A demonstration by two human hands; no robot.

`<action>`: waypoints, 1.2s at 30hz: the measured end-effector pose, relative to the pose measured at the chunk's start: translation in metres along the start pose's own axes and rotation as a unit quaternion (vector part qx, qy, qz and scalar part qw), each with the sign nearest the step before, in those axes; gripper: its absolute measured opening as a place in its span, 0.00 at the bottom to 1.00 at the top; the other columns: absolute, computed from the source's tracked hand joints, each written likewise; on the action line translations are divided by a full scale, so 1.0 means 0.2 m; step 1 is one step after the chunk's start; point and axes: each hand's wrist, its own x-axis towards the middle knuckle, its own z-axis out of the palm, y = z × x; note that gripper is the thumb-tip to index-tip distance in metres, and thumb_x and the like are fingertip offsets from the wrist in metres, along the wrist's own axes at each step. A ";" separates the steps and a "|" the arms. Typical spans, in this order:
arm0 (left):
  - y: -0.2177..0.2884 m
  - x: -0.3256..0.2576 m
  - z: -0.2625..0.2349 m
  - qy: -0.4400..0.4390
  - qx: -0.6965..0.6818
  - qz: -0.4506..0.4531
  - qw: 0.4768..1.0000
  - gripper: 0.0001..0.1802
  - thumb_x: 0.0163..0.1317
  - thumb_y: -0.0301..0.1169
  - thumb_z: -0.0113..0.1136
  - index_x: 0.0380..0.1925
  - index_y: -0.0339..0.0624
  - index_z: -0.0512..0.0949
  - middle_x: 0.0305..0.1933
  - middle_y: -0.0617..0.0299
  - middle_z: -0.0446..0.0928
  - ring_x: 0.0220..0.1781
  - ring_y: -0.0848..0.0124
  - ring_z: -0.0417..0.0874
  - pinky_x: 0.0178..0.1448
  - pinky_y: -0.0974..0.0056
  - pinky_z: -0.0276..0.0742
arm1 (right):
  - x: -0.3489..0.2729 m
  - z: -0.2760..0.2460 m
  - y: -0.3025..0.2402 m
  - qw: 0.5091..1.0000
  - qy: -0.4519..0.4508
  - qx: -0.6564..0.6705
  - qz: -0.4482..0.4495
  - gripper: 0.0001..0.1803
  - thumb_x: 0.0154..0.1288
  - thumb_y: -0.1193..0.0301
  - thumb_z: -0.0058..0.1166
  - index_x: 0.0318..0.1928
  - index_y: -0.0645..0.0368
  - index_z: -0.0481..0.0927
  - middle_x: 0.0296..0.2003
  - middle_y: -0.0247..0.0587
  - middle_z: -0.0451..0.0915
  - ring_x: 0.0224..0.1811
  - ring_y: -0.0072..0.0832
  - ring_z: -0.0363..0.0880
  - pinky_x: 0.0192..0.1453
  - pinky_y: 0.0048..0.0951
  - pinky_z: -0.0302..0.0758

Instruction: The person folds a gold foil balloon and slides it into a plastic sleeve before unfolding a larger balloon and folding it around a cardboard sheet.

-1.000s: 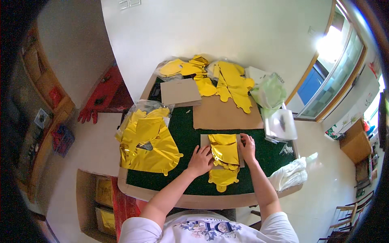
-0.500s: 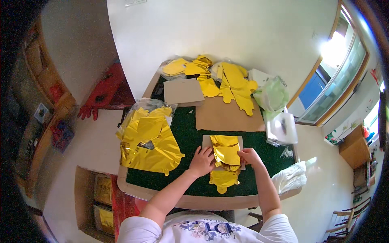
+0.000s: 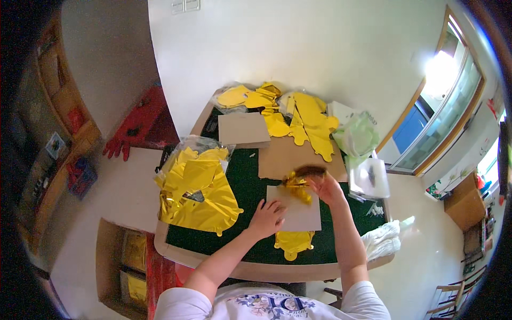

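A grey card (image 3: pixel 296 214) lies near the table's front edge. Below it sticks out the scalloped end of a flat gold foil balloon (image 3: pixel 294 244). My left hand (image 3: pixel 266 219) is flat with its fingers out, resting on the card's left edge. Over the card's far edge my right hand (image 3: pixel 326 188) is closed on a loose, motion-blurred part of gold foil (image 3: pixel 300 191), lifted off the card; whether it joins the end below is hidden. More flat gold foil balloons (image 3: pixel 205 200) lie in a pile to my left, partly over clear plastic bags.
At the back lie more gold foil balloons (image 3: pixel 312 118), a grey card stack (image 3: pixel 244 129) and a brown cardboard sheet (image 3: pixel 272 160). On the right are a green plastic bag (image 3: pixel 360 133), a clear plastic box (image 3: pixel 369 178) and a white cloth bundle (image 3: pixel 382 238). An open carton (image 3: pixel 110 266) stands at lower left.
My right hand has moved up and away from me, lifting the gold foil off the card and baring its surface. My left hand has stayed at the card's left side.
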 end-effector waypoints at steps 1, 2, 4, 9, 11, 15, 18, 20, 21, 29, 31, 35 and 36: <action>0.00 0.00 0.02 0.001 0.000 0.001 1.000 0.23 0.64 0.41 0.51 0.59 0.50 0.71 0.66 0.55 0.65 0.72 0.60 0.58 0.74 0.43 0.48 | 0.02 -0.02 -0.02 0.998 -0.041 0.053 -0.008 0.16 0.71 0.64 0.47 0.51 0.62 0.73 0.48 0.46 0.79 0.46 0.37 0.80 0.50 0.39 0.80; -0.01 0.00 0.03 0.012 -0.002 0.001 1.000 0.24 0.63 0.42 0.52 0.59 0.51 0.71 0.66 0.55 0.65 0.71 0.58 0.59 0.74 0.43 0.49 | 0.05 -0.01 -0.03 0.991 -0.083 0.105 -0.016 0.14 0.71 0.65 0.48 0.50 0.61 0.73 0.47 0.45 0.80 0.44 0.36 0.80 0.49 0.37 0.80; -0.02 0.00 0.06 0.026 -0.003 0.001 1.000 0.24 0.63 0.43 0.53 0.59 0.52 0.71 0.66 0.55 0.65 0.71 0.56 0.61 0.74 0.43 0.50 | 0.08 -0.01 -0.01 0.995 -0.008 0.065 -0.078 0.13 0.69 0.66 0.50 0.49 0.60 0.73 0.45 0.44 0.80 0.42 0.35 0.80 0.47 0.36 0.79; -0.01 0.00 0.05 0.013 -0.003 0.001 1.000 0.24 0.65 0.41 0.51 0.60 0.51 0.69 0.67 0.54 0.63 0.73 0.60 0.56 0.75 0.43 0.48 | 0.04 -0.08 0.03 0.953 0.206 -0.119 -0.188 0.11 0.64 0.72 0.54 0.46 0.61 0.76 0.40 0.40 0.81 0.39 0.33 0.80 0.39 0.31 0.77; 0.00 0.01 0.04 0.011 -0.013 0.008 1.000 0.24 0.65 0.42 0.51 0.60 0.50 0.69 0.67 0.54 0.63 0.73 0.60 0.56 0.75 0.42 0.48 | 0.05 -0.23 0.12 0.741 0.249 -0.541 -0.311 0.08 0.60 0.76 0.53 0.41 0.62 0.78 0.36 0.43 0.82 0.37 0.33 0.81 0.42 0.31 0.77; -0.01 -0.01 0.02 0.010 -0.022 -0.003 1.000 0.25 0.65 0.42 0.51 0.61 0.49 0.69 0.68 0.53 0.62 0.73 0.59 0.56 0.74 0.42 0.48 | -0.11 -0.15 0.30 0.637 0.164 -0.677 -0.330 0.12 0.60 0.73 0.54 0.44 0.60 0.79 0.47 0.48 0.80 0.50 0.42 0.77 0.54 0.39 0.74; -0.01 -0.01 0.04 0.016 -0.011 0.005 1.000 0.25 0.65 0.43 0.50 0.61 0.49 0.68 0.69 0.53 0.60 0.74 0.59 0.55 0.74 0.41 0.49 | -0.10 -0.18 0.35 0.585 0.173 -0.697 -0.376 0.14 0.59 0.71 0.54 0.46 0.58 0.78 0.50 0.46 0.78 0.54 0.44 0.73 0.58 0.43 0.70; -0.02 0.00 0.05 0.036 -0.002 0.008 0.999 0.26 0.64 0.43 0.52 0.61 0.50 0.69 0.68 0.53 0.62 0.73 0.58 0.57 0.73 0.41 0.50 | -0.09 -0.19 0.35 0.544 0.185 -0.714 -0.401 0.15 0.58 0.71 0.54 0.46 0.56 0.78 0.49 0.45 0.78 0.53 0.45 0.73 0.57 0.45 0.69; -0.03 0.00 0.05 0.058 0.007 0.011 0.998 0.26 0.63 0.44 0.53 0.61 0.51 0.69 0.67 0.54 0.64 0.72 0.57 0.60 0.72 0.41 0.51 | -0.07 -0.18 0.34 0.554 0.181 -0.722 -0.372 0.15 0.57 0.70 0.54 0.47 0.57 0.78 0.49 0.47 0.78 0.53 0.46 0.73 0.57 0.44 0.69; 0.00 0.02 0.03 0.009 0.020 0.000 1.000 0.28 0.64 0.45 0.51 0.63 0.49 0.67 0.70 0.52 0.61 0.74 0.57 0.57 0.74 0.42 0.48 | 0.34 -0.17 0.12 0.723 0.233 -0.610 -0.224 0.17 0.56 0.66 0.60 0.44 0.63 0.81 0.39 0.50 0.82 0.43 0.44 0.81 0.47 0.40 0.76; -0.02 -0.02 0.03 0.000 0.028 -0.019 0.999 0.28 0.64 0.46 0.50 0.63 0.48 0.67 0.70 0.52 0.61 0.74 0.57 0.56 0.74 0.42 0.48 | 0.37 0.01 0.08 0.762 0.203 -0.592 -0.167 0.15 0.55 0.63 0.62 0.37 0.63 0.81 0.30 0.47 0.82 0.33 0.39 0.81 0.38 0.38 0.76; 0.01 0.03 0.05 -0.004 0.026 0.000 1.000 0.29 0.64 0.47 0.50 0.62 0.47 0.68 0.70 0.52 0.61 0.73 0.56 0.58 0.74 0.42 0.48 | 0.53 -0.16 0.03 0.805 0.152 -0.568 -0.077 0.18 0.53 0.58 0.66 0.26 0.63 0.83 0.17 0.39 0.78 0.20 0.27 0.77 0.27 0.31 0.74; 0.02 0.03 0.04 -0.005 0.024 0.002 1.000 0.29 0.64 0.47 0.51 0.62 0.47 0.68 0.70 0.52 0.61 0.73 0.56 0.58 0.74 0.41 0.48 | 0.55 -0.17 0.03 0.805 0.152 -0.568 -0.079 0.18 0.53 0.58 0.66 0.26 0.63 0.83 0.17 0.39 0.78 0.20 0.27 0.77 0.27 0.31 0.74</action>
